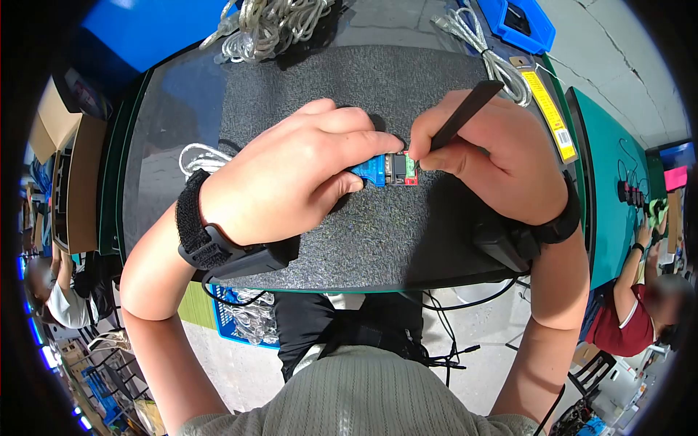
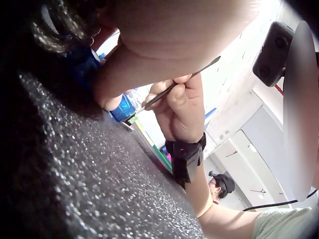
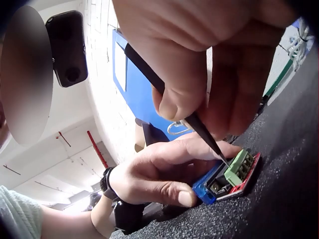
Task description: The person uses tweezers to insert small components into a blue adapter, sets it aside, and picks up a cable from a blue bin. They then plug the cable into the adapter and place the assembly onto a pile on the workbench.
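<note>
My left hand (image 1: 283,171) pinches a blue serial connector (image 1: 372,170) between thumb and forefinger, low over the dark mat. Attached at the connector's right end is a small red circuit board (image 3: 241,188) bearing a green terminal block (image 3: 238,168). In my right hand (image 1: 491,149), thumb and fingers grip slim black tweezers (image 3: 194,122) slanting down to the left. Their pointed tip meets the top of the green block in the right wrist view. The left palm and fingers cover part of the connector's cable side.
Coiled clear cables (image 1: 273,33) lie at the mat's far edge, with another bundle (image 1: 494,62) at the far right. Beside it are a yellow-labelled package (image 1: 549,109) and a blue bin (image 1: 520,29). A blue basket (image 1: 225,320) of cables stands below the table's near edge.
</note>
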Available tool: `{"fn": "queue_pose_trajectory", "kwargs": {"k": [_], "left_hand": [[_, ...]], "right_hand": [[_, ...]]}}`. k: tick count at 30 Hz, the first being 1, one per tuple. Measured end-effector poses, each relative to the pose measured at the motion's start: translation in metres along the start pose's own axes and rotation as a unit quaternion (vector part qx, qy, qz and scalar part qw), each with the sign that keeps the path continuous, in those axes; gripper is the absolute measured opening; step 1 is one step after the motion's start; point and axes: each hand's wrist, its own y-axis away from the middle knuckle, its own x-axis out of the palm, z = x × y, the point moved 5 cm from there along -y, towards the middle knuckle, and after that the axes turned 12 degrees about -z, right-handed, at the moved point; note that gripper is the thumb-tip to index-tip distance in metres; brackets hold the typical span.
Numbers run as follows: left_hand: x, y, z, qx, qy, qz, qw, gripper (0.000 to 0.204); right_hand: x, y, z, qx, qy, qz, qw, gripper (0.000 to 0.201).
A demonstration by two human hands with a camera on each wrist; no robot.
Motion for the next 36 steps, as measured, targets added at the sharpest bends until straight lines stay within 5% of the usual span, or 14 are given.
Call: {"fn": "queue_pose_trajectory", "kwargs": {"k": [18, 23, 28, 31, 33, 35, 36], "left_hand": [[-0.001, 0.000, -0.002, -0.017, 0.003, 0.014, 1.000, 0.041], [-0.005, 0.002, -0.003, -0.038, -0.004, 0.003, 0.999, 0.057], [-0.020, 0.007, -0.005, -0.055, -0.043, 0.025, 0.997, 0.059], [-0.024, 0.001, -0.012, -0.042, -0.099, 0.024, 0.994, 0.049], [-0.019, 0.001, -0.009, -0.082, -0.078, 0.065, 0.991, 0.043], [-0.021, -0.002, -0.012, -0.040, -0.078, 0.063, 0.994, 0.035], [-0.025, -0.003, -0.010, -0.126, -0.034, 0.063, 0.989, 0.031]], "right_hand": [[0.001, -0.002, 0.004, -0.011, -0.010, 0.002, 1.000, 0.007], [-0.017, 0.003, -0.014, 0.226, -0.111, -0.027, 0.967, 0.024], [-0.017, 0.019, -0.035, 0.259, 0.007, 0.037, 0.965, 0.046], [-0.019, 0.018, -0.034, 0.268, -0.006, 0.087, 0.959, 0.041], [-0.022, 0.017, -0.036, 0.269, -0.035, 0.048, 0.961, 0.033], [-0.034, 0.015, -0.039, 0.232, -0.018, -0.043, 0.972, 0.029], [-0.043, 0.012, -0.040, 0.228, 0.007, -0.088, 0.970, 0.029]]}}
